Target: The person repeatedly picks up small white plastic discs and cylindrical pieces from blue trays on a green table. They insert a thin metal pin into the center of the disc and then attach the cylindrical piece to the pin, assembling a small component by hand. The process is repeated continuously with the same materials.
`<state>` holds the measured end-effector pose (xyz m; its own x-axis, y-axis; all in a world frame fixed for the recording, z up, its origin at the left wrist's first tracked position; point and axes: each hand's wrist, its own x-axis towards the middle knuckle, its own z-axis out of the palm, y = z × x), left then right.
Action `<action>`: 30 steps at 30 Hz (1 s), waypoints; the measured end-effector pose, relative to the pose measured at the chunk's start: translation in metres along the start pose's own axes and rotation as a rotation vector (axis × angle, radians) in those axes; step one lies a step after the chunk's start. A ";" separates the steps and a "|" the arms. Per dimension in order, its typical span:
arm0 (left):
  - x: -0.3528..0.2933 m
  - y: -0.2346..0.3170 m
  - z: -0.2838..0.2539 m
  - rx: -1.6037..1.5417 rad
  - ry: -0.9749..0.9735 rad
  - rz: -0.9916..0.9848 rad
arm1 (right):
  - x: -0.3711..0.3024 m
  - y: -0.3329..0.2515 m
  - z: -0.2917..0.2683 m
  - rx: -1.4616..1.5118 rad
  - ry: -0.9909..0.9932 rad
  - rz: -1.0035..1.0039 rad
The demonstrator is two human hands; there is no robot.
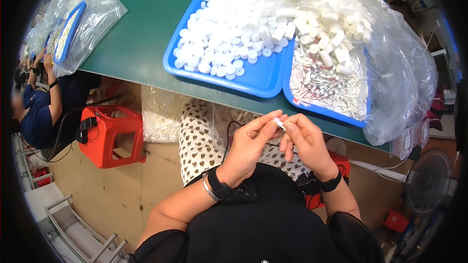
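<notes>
Head view shows the left hand [247, 147] and the right hand [307, 141] brought near each other in front of the edge of the green table [141, 44], with a small white piece [279, 122] between their fingertips. The thumb and first finger of the left hand are pinching this piece, and the right thumb and first finger are closed at its other end, while how firmly they press I cannot tell. Beyond the hands, a blue tray [268, 70] carries many white discs [214, 34], and just beside it a second tray [324, 111] holds thin small parts [331, 87] and white tubes [336, 43].
</notes>
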<state>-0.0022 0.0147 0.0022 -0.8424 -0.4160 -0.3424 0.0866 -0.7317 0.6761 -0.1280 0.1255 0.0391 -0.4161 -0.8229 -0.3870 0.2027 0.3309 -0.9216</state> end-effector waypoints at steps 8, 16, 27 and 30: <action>0.003 0.025 0.002 -0.101 -0.018 -0.030 | 0.058 -0.052 -0.074 -1.150 0.615 -0.662; 0.004 0.055 0.002 -0.092 -0.070 -0.060 | 0.088 -0.048 -0.103 -1.376 0.594 -0.417; 0.007 0.059 0.023 -0.021 -0.128 -0.014 | -0.002 -0.044 -0.019 -0.486 0.192 -0.485; 0.012 0.049 0.023 -0.119 -0.114 -0.037 | -0.002 -0.032 -0.016 -0.513 0.183 -0.552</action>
<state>-0.0198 -0.0134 0.0459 -0.9004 -0.3286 -0.2853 0.1109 -0.8072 0.5798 -0.1479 0.1244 0.0690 -0.4861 -0.8562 0.1751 -0.4942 0.1041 -0.8631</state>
